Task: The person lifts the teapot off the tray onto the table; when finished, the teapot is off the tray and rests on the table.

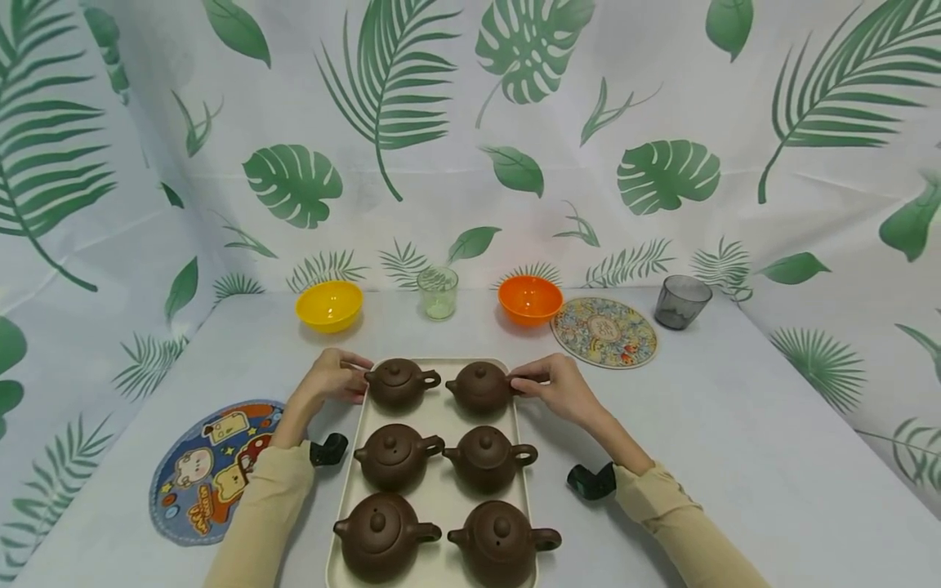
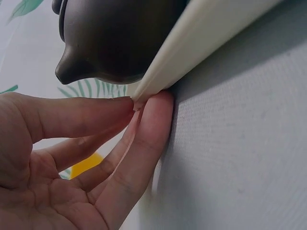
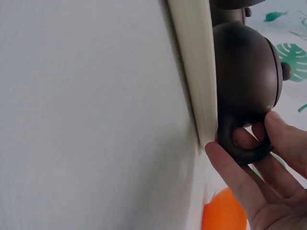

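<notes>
Several dark brown lidded teapots stand in two columns on a cream rectangular tray [image 1: 444, 418]. At the tray's far left corner my left hand [image 1: 331, 380] pinches the rim between thumb and fingers; the spout of the back left teapot [image 1: 399, 385] is just above it. My right hand [image 1: 562, 392] is at the far right corner, around the handle of the back right teapot [image 1: 481, 390]. In the right wrist view, the thumb [image 3: 288, 139] lies against the top of that handle [image 3: 244, 155], fingers show behind its loop, and one fingertip touches the tray's edge.
Behind the tray stand a yellow bowl [image 1: 330, 307], a green glass [image 1: 438, 294] and an orange bowl [image 1: 530, 300]. A patterned round mat [image 1: 606, 333] and a grey glass [image 1: 682, 302] are at back right. A blue cartoon mat [image 1: 193, 478] lies partly under the left arm.
</notes>
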